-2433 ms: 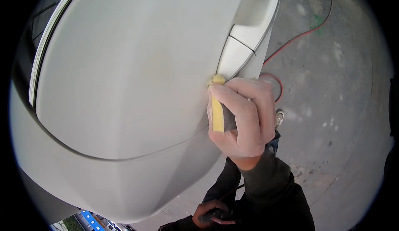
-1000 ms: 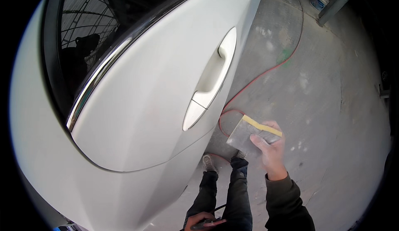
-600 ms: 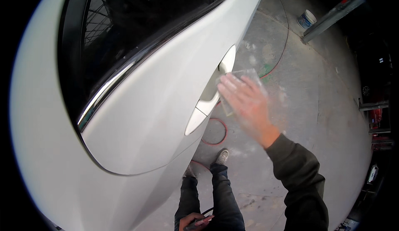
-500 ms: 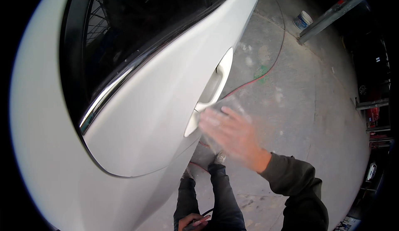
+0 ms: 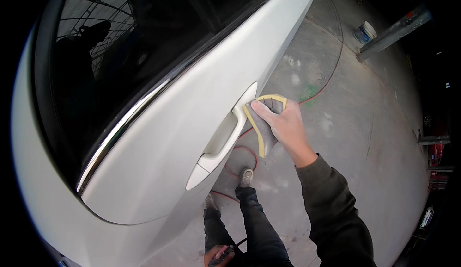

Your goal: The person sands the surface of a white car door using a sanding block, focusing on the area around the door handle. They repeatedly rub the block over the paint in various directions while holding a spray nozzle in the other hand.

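Pinched between the thumb and fingers of my right hand (image 5: 289,127) is a curved grey sanding pad (image 5: 261,125) with yellow edges. The pad is beside the upper end of a white door handle (image 5: 210,161); whether it touches the handle I cannot tell. The handle sits on a white car door (image 5: 158,147). Low in the picture, in front of my legs, my left hand (image 5: 218,257) is closed around a small dark thing with a black hose or cord running from it. What that thing is cannot be made out.
A dark window (image 5: 144,50) with a chrome strip (image 5: 127,130) lies above the handle. A red hose (image 5: 257,159) loops over the grey floor near my shoes (image 5: 246,176). Farther off, a bucket (image 5: 366,32) stands beside a metal post (image 5: 396,31).
My right hand, blurred and spread near the handle's lower end before, is now at its upper end, with the pad plainly visible. The car and handle have shifted down-left in view. My left hand stays low.
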A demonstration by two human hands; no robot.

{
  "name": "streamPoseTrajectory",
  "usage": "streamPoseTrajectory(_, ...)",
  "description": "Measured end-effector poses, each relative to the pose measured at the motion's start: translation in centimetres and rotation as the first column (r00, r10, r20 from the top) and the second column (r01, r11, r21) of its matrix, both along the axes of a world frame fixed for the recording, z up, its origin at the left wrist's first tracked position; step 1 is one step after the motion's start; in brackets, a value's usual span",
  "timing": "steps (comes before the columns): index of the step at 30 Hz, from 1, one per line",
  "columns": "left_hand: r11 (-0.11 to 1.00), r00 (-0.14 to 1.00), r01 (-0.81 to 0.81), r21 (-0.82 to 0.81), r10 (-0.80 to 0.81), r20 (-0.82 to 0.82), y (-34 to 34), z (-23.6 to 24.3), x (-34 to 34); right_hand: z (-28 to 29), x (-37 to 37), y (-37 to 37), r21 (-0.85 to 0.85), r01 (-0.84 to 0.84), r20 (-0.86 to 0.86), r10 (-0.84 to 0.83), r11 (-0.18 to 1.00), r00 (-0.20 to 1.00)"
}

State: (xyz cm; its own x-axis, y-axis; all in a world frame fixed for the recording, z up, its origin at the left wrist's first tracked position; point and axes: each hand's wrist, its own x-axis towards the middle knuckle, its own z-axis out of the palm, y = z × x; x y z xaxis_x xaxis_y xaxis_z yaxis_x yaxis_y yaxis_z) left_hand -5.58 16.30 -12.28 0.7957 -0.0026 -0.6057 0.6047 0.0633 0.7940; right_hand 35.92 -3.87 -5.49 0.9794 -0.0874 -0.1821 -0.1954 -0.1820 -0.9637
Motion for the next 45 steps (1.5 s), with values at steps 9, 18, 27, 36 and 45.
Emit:
streamPoseTrajectory(9,0.999,0.996,0.042,0.001,-0.042,0.076,-4.3,5.8,2.4,2.8,0.0,2.7,-0.227,-0.153,0.104,0.180,0.962,0.978)
streamPoseTrajectory(18,1.000,0.997,-0.001,0.014,0.002,-0.079,-5.8,6.7,3.1,5.4,2.3,2.3,-0.630,-0.284,0.229,0.523,0.723,0.821)
streamPoseTrajectory(27,0.996,0.996,-0.050,0.069,0.055,-0.075,-5.5,6.5,1.4,5.1,2.8,-1.6,-0.486,0.212,0.407,0.005,0.848,0.914)
streamPoseTrajectory(36,0.992,0.994,-0.100,-0.080,0.096,-0.059,-4.7,6.2,0.9,4.9,4.1,-0.3,-0.283,-0.219,0.057,0.244,0.934,0.968)
streamPoseTrajectory(45,0.992,0.985,-0.112,-0.056,0.104,-0.137,-3.7,5.7,0.0,4.4,3.7,-2.5,-0.720,0.159,0.627,0.536,0.675,0.565)
